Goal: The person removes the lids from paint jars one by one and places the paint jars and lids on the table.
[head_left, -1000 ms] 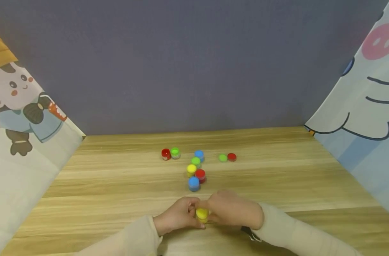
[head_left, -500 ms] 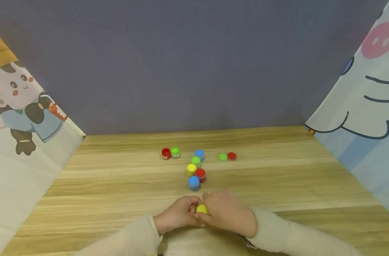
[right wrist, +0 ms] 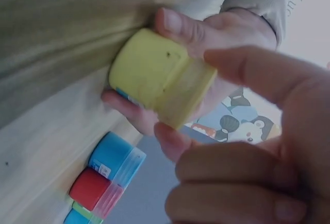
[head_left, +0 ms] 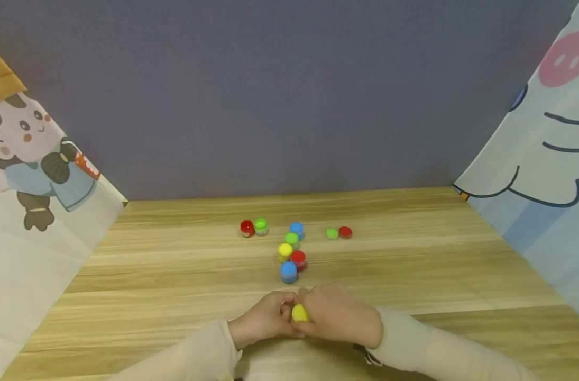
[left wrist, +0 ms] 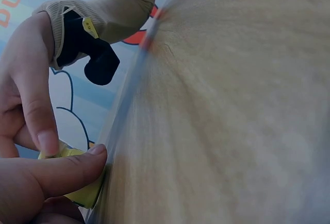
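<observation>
I have the yellow jar [head_left: 299, 313] between both hands at the near part of the table, lid end up; whether its base touches the wood I cannot tell. The left hand [head_left: 264, 316] grips it around the body, thumb on one side and fingers on the other, spread only as wide as the jar. The right hand [head_left: 342, 317] pinches the upper end by its edges between thumb and a finger; on my right wrist view its other fingers are folded in toward the palm.

Just beyond the hands I see a close bunch of upright jars: the near blue jar [head_left: 288, 272], a red jar [head_left: 298, 260] beside it, then the second yellow jar [head_left: 285, 252], a green jar [head_left: 292, 240] and the far blue jar [head_left: 296, 230]. Farther back on the left, a dark red pot [head_left: 247, 229] and a bright green pot [head_left: 261, 228] stand side by side. Across from them on the right, the green lid [head_left: 332, 234] and the red lid [head_left: 345, 233] lie next to each other.

All of this is on the wood-grain table [head_left: 413, 248]. Behind it rises the grey panel [head_left: 289, 95], with a cartoon cloth on either side. Pale sleeves cover both forearms, and my left wrist view catches a black device [left wrist: 101, 63] at the right wrist.
</observation>
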Available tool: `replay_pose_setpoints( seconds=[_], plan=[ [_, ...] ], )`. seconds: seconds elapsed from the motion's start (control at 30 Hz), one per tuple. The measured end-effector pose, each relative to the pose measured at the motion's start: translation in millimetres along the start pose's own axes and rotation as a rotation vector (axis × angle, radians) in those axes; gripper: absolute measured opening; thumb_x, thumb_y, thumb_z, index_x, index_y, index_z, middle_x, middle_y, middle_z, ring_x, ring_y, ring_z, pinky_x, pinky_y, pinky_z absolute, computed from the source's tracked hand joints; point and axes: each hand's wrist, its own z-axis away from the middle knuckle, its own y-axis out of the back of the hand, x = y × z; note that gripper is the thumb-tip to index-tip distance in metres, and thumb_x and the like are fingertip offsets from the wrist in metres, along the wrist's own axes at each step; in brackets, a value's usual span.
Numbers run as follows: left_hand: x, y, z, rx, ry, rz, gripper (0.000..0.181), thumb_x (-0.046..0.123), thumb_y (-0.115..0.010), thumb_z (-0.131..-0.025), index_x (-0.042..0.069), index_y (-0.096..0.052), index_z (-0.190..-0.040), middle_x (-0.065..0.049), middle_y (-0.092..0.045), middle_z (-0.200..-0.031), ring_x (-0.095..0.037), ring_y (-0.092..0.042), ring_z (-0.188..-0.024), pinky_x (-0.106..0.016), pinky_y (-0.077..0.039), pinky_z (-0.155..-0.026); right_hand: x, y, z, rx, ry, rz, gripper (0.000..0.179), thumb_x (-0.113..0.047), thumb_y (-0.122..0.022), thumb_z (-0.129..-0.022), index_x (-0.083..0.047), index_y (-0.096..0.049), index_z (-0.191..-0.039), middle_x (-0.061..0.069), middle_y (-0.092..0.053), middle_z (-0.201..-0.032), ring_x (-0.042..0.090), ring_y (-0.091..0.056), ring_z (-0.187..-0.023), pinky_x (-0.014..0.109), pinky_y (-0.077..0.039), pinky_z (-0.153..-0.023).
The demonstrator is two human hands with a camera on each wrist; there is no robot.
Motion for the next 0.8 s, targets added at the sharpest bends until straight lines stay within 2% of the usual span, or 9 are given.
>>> replay_pose_setpoints(
  seconds=[0.13,0.2,0.37,0.43,0.6,0.67,0.8],
  plan=[
    [0.4,1.3,1.2,-0.018,0.000,0.012,0.044,-0.010,-0.075,-0.068,0.000,-0.062,-0.110,0.002,-0.048,-0.057,-0.004,-0.038,-0.048,-0.014,-0.032,-0.046,3.1,3.5,1.3,-0.020,0.040,-0.071,0.025,-0.032,-0.069,-0.081,-0.011,-0.058,-0.090,-0.010,-0.040,-0.057,0.002,-0.036,-0.048,0.018,-0.034,-0.044],
    [0.7,1.4,1.3,-0.026,0.001,0.022,0.048,-0.011,-0.074,-0.069,0.000,-0.061,-0.114,0.002,-0.050,-0.059,-0.004,-0.040,-0.049,-0.014,-0.034,-0.047,4.0,5.2,1.6,-0.029,0.057,-0.078,0.028,-0.031,-0.070,-0.080,-0.012,-0.061,-0.097,-0.011,-0.040,-0.057,0.002,-0.035,-0.049,0.019,-0.034,-0.046],
    [1.2,0.1,0.4,-0.019,0.006,0.024,0.048,-0.010,-0.075,-0.068,0.001,-0.062,-0.112,0.001,-0.057,-0.064,-0.003,-0.045,-0.054,-0.014,-0.038,-0.051,5.7,8.7,3.5,-0.048,0.091,-0.044,0.044,-0.025,-0.072,-0.080,-0.015,-0.060,-0.121,-0.012,-0.037,-0.055,0.003,-0.032,-0.048,0.020,-0.032,-0.050],
    [1.2,-0.2,0.2,-0.017,0.007,0.029,0.048,-0.011,-0.075,-0.068,0.001,-0.062,-0.112,0.001,-0.060,-0.067,-0.004,-0.048,-0.056,-0.014,-0.041,-0.053,6.4,9.8,4.4,-0.053,0.094,-0.033,0.045,-0.023,-0.071,-0.081,-0.015,-0.059,-0.124,-0.012,-0.035,-0.055,0.003,-0.031,-0.047,0.020,-0.031,-0.049],
    [1.0,-0.1,0.2,-0.023,0.003,0.032,0.048,-0.012,-0.074,-0.069,0.001,-0.062,-0.113,-0.001,-0.061,-0.068,-0.005,-0.049,-0.056,-0.014,-0.041,-0.052,5.2,10.3,4.8,-0.022,0.080,-0.051,0.028,-0.030,-0.068,-0.084,-0.012,-0.057,-0.102,-0.012,-0.032,-0.053,0.002,-0.028,-0.045,0.019,-0.029,-0.045],
    [1.3,-0.2,0.2,-0.025,0.003,0.039,0.044,-0.012,-0.073,-0.069,0.000,-0.062,-0.110,-0.003,-0.061,-0.068,-0.005,-0.050,-0.056,-0.014,-0.042,-0.052,3.8,9.6,4.7,0.003,0.063,-0.057,0.028,-0.035,-0.067,-0.085,-0.012,-0.053,-0.094,-0.012,-0.033,-0.053,0.002,-0.029,-0.044,0.019,-0.029,-0.043],
    [1.0,-1.1,-0.1,-0.018,0.010,0.061,0.034,-0.013,-0.073,-0.069,0.000,-0.063,-0.100,-0.002,-0.061,-0.067,-0.005,-0.051,-0.058,-0.015,-0.044,-0.055,0.8,3.2,4.1,0.040,-0.007,-0.003,0.039,-0.045,-0.064,-0.085,-0.008,-0.057,-0.096,-0.009,-0.036,-0.053,0.004,-0.033,-0.045,0.020,-0.031,-0.042]
  ],
)
